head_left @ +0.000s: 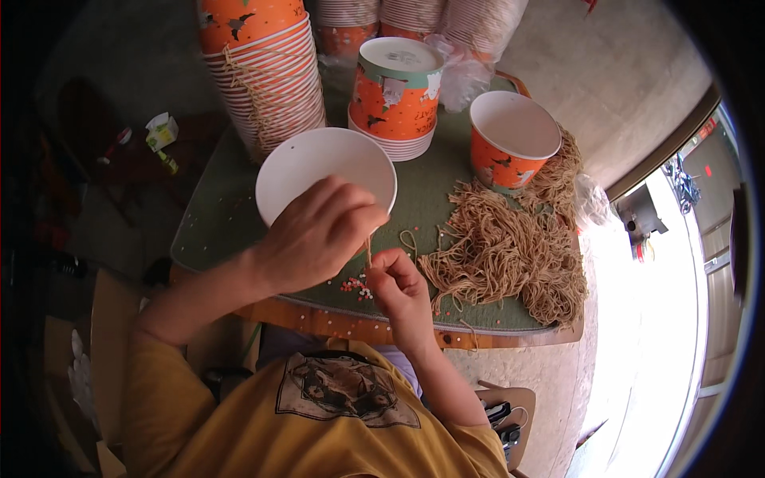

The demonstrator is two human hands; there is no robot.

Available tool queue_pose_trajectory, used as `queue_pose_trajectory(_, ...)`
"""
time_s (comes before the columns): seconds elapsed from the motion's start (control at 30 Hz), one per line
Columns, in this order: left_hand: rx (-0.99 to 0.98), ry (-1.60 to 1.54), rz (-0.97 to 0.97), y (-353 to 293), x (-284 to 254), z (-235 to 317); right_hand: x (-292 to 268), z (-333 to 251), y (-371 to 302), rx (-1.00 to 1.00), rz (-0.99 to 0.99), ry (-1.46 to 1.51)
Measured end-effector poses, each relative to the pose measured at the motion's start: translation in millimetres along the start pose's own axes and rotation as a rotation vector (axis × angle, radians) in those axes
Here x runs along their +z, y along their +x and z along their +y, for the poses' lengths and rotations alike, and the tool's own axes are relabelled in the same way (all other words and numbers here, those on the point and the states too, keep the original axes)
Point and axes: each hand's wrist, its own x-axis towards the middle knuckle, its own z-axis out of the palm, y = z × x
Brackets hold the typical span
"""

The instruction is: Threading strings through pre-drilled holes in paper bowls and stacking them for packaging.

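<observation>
A paper bucket (299, 163), white inside, stands mouth up in front of me. My left hand (315, 235) is at its near right rim, fingers closed in a pinch. A short piece of tan twine (369, 248) runs down from there to my right hand (401, 291), whose thumb and forefinger are closed on it. The bucket's near wall is hidden behind my left hand. Small red and white paper dots (357, 287) lie on the table between my hands. Right of them spreads a big heap of loose tan twine strands (510, 255).
An orange bucket (498, 163) stands upright by the twine. Upside-down buckets (394, 99) are stacked behind, and a tall tied stack (267, 88) rises at the left. Wrapped stacks (482, 28) line the back. The green table (219, 231) has a wooden front edge; a cardboard box (115, 342) is lower left.
</observation>
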Motion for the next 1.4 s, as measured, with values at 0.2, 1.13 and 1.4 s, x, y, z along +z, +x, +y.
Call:
queue_pose_trajectory(0.2,-0.633,-0.361,0.15,-51,-5,65,11,3,-12,-0.145,0.035,-0.079)
queue_pose_trajectory(1.13,-1.145,-0.942,0.602,-45,32,21,34,19,-1,-0.214,-0.064,-0.437)
queue_pose_trajectory(1.4,-0.524,-0.159,0.231,-24,46,63,24,-37,-62,-0.513,-0.048,-0.459)
